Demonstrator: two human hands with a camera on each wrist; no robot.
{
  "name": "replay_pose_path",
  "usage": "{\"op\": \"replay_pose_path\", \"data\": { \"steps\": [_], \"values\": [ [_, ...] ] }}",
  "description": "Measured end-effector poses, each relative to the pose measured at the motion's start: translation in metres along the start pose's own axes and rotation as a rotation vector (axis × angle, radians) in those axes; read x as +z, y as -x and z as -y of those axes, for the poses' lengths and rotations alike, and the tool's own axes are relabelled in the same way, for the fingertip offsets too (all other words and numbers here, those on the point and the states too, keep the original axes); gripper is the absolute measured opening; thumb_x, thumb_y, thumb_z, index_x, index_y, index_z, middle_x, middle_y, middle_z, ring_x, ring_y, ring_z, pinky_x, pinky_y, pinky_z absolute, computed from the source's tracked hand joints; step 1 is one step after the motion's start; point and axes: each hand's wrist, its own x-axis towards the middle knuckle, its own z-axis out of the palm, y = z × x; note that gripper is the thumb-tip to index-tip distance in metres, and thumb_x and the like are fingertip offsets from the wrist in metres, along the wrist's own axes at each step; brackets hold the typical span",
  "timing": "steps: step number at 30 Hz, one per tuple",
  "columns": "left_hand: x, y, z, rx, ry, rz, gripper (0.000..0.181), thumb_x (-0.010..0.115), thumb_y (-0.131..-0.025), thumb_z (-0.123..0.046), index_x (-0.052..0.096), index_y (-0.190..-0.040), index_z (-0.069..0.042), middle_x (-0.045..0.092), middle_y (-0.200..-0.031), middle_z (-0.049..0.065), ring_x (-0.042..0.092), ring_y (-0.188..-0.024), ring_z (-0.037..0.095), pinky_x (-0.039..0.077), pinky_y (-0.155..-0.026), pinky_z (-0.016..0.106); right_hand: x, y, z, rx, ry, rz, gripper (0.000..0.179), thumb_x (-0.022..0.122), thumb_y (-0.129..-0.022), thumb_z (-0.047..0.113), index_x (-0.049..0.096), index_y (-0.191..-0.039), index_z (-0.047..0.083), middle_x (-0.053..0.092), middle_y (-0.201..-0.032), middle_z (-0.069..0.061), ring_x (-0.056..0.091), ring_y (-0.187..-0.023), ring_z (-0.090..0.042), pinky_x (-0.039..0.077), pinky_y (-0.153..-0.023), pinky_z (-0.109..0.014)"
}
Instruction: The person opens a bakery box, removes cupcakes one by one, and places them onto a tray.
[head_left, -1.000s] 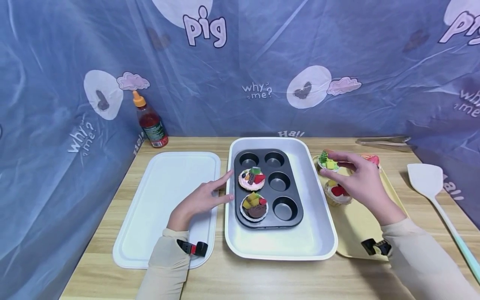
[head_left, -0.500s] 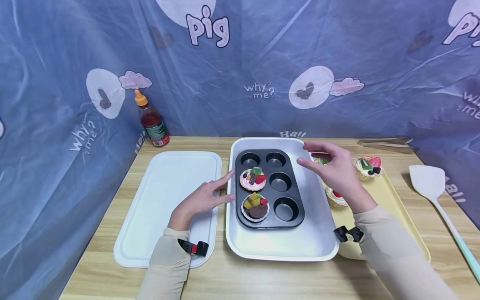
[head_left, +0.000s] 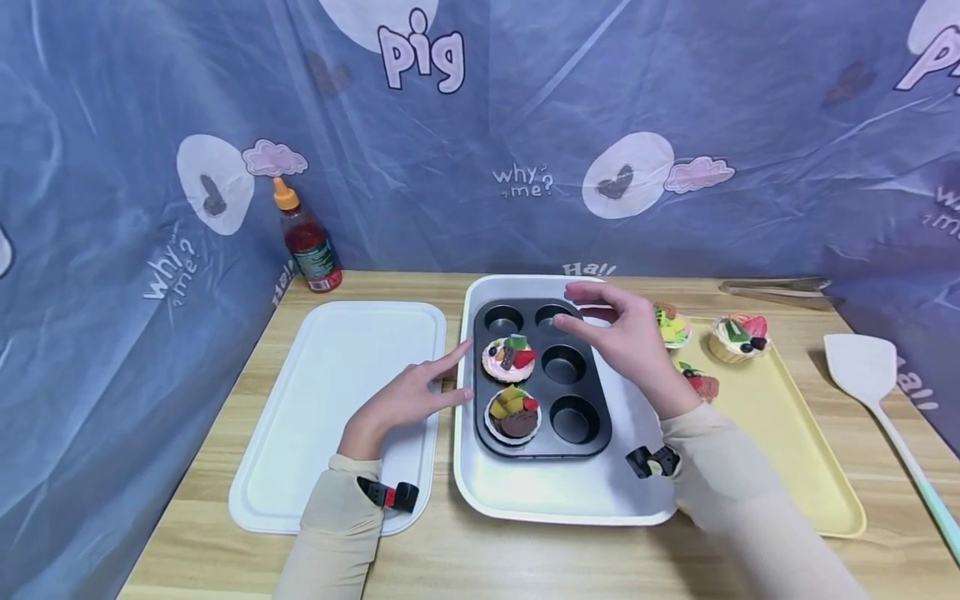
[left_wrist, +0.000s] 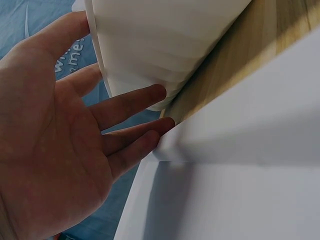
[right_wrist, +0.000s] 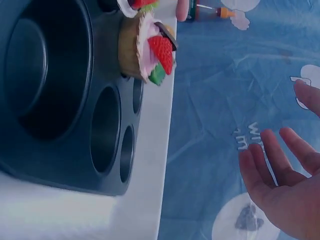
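Observation:
My right hand (head_left: 626, 346) hovers over the right side of a dark muffin pan (head_left: 536, 396), fingers apart and nothing in them. In the right wrist view this hand (right_wrist: 290, 185) is spread with a bare palm. Two cupcakes sit in the pan's left column: one with pink cream and a strawberry (head_left: 508, 358), and one with chocolate and yellow fruit (head_left: 513, 414) nearer me. The pan lies inside a white deep tray (head_left: 555, 500). Extended fingers of my left hand (head_left: 401, 404) rest at this tray's left rim; the left wrist view shows them against its outer wall (left_wrist: 150, 45).
A yellow tray (head_left: 780, 467) at the right bears three cupcakes, one of them a strawberry-topped cupcake (head_left: 738, 337). Beyond lie metal tongs (head_left: 780, 290) and a white spatula (head_left: 862, 367). A flat white tray (head_left: 337, 400) is at the left, a sauce bottle (head_left: 311, 246) behind it.
My right hand has moved left from above the cupcakes on the yellow tray to over the muffin pan, empty throughout. The left hand has stayed at the rim.

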Motion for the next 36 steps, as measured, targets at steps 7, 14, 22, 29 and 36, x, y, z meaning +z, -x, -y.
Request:
{"op": "replay_pose_path", "data": {
  "steps": [7,14,22,29,36],
  "values": [
    [0.0,0.0,-0.001,-0.001,-0.007,-0.003,0.076,0.067,-0.094,-0.049,0.024,-0.157,-0.048,0.048,-0.155,0.005,0.033,-0.151,0.029,0.027,-0.121,0.057,0.013,-0.003,-0.003,0.011,-0.001,0.044,0.048,0.081,-0.087,0.026,0.067,-0.129,0.008,0.068,-0.127,-0.013,0.067,-0.114,-0.029,0.054,-0.096,-0.023],
    [-0.001,0.0,-0.003,-0.008,-0.004,0.0,0.076,0.067,-0.094,-0.048,0.025,-0.158,-0.046,0.05,-0.154,0.005,0.034,-0.15,0.029,0.027,-0.121,0.057,0.029,-0.007,-0.003,0.03,-0.039,0.072,0.047,0.082,-0.086,0.02,0.067,-0.128,0.006,0.069,-0.127,-0.015,0.068,-0.113,-0.036,0.054,-0.099,-0.047],
    [-0.003,0.001,-0.004,0.047,-0.007,0.023,0.079,0.066,-0.094,-0.051,0.023,-0.159,-0.042,0.05,-0.153,0.006,0.038,-0.148,0.028,0.029,-0.121,0.054,0.048,-0.006,-0.008,0.037,-0.056,0.115,0.051,0.084,-0.084,0.021,0.067,-0.13,0.006,0.069,-0.13,-0.014,0.066,-0.118,-0.037,0.052,-0.102,-0.048],
    [-0.003,0.001,-0.003,0.043,-0.01,0.026,0.079,0.066,-0.094,-0.051,0.023,-0.159,-0.041,0.051,-0.153,0.005,0.037,-0.149,0.028,0.029,-0.121,0.054,0.057,-0.006,-0.016,0.016,-0.019,0.157,0.054,0.086,-0.082,0.021,0.067,-0.13,0.006,0.067,-0.132,-0.014,0.066,-0.117,-0.036,0.055,-0.099,-0.046],
    [-0.003,0.002,-0.003,0.034,-0.002,0.015,0.077,0.067,-0.095,-0.047,0.023,-0.158,-0.045,0.051,-0.153,0.007,0.038,-0.148,0.029,0.029,-0.121,0.054,0.064,-0.005,-0.023,0.025,-0.017,0.196,0.055,0.086,-0.081,0.021,0.066,-0.131,0.006,0.065,-0.135,-0.016,0.068,-0.116,-0.032,0.054,-0.1,-0.045]
  ]
}}
